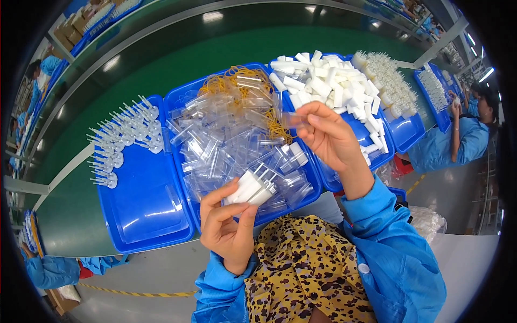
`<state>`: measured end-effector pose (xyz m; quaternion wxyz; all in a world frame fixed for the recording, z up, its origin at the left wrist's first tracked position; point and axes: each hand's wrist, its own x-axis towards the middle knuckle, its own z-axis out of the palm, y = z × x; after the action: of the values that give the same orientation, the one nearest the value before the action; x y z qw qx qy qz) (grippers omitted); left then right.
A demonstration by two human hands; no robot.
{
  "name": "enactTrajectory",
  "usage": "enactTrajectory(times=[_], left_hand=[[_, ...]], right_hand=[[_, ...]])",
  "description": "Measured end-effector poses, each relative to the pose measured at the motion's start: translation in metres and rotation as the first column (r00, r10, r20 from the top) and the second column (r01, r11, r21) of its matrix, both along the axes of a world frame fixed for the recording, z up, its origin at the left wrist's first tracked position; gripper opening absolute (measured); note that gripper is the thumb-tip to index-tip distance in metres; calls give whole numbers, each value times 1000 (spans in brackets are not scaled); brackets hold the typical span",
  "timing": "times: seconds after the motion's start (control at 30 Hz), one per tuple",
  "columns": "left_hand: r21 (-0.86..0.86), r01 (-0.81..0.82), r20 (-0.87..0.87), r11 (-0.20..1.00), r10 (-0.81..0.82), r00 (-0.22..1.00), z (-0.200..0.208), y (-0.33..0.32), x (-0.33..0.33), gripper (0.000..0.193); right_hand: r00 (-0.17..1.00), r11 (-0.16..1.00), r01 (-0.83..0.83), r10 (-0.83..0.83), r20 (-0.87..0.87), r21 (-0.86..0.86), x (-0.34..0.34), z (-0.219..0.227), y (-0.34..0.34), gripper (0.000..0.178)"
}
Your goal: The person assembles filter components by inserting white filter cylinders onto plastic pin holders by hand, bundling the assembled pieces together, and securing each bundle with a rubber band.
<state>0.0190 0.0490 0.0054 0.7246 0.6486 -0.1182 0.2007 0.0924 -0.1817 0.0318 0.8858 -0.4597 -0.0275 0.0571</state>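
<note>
My left hand (229,223) grips several white blocks (249,188) side by side, with thin clear stems sticking out at their far end. It is held over the near edge of a blue tray (315,188) heaped with clear plastic sleeves (210,148). My right hand (328,134) is raised at the tray's right side. Its thumb and fingers pinch a clear plastic sleeve (291,119). Yellow rubber bands (237,78) lie in a tangle at the far end of the same tray, partly under the sleeves.
At left, a blue tray (142,199) holds white stemmed parts (126,134). To the right, another carries loose white blocks (339,81); beyond it stand rows of whitish parts (388,81). All rest on a green conveyor belt (177,51). A co-worker in blue (458,137) sits at far right.
</note>
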Motion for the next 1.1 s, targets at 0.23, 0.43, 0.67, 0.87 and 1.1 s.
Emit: enactTrajectory(times=[0.23,0.43,0.67,0.87,1.1], left_hand=[[76,-36,32,996,33,999,7,-7,-4,16],[76,-13,14,997,11,1000,8,-8,-5,16],[86,44,44,995,-48,998,10,-13,-3,20],[90,3,64,996,-9,998,5,-17,-4,23],[217,0,20,976,-4,1000,9,-20,-2,34]], right_hand=[[990,926,-129,143,-14,355,-17,-4,-7,19],[991,995,85,-78,108,-58,-29,0,0,22],[980,939,141,-87,179,-313,-43,7,0,15],[990,891,-139,128,-56,-433,-59,36,23,20],[949,831,4,172,264,-556,-63,30,32,13]])
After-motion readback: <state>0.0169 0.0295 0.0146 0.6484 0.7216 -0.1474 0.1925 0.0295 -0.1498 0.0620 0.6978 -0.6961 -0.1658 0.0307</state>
